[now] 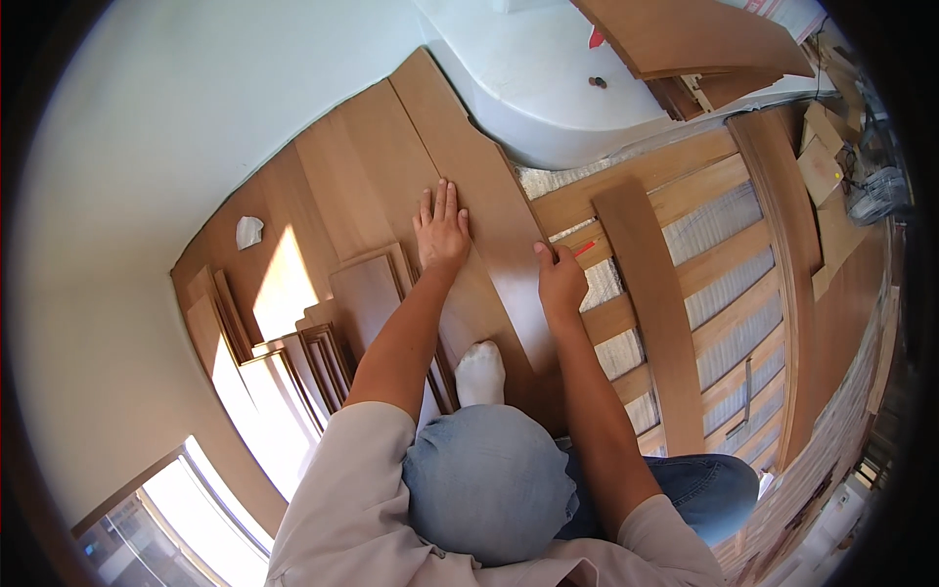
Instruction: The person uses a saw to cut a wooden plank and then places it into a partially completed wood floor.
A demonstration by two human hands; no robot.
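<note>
My left hand [440,225] lies with fingers stretched on the wooden floor planks, over a seam beside a long plank [433,103] whose right edge has a notch near the white curved step. My right hand [559,279] grips that long plank's right edge, beside a small red object [587,246] on the pale wooden battens [719,264]. A loose darker board [646,303] lies across the battens to the right. My white-socked foot [479,377] rests on the planks between my arms.
Several stacked planks [362,298] and a white scrap [248,231] sit on the left, by a wall. The white curved step [509,78] carries loose boards [685,29] at the top. Cardboard pieces [827,166] and a grey tool [873,196] lie at the far right. A window shows at lower left.
</note>
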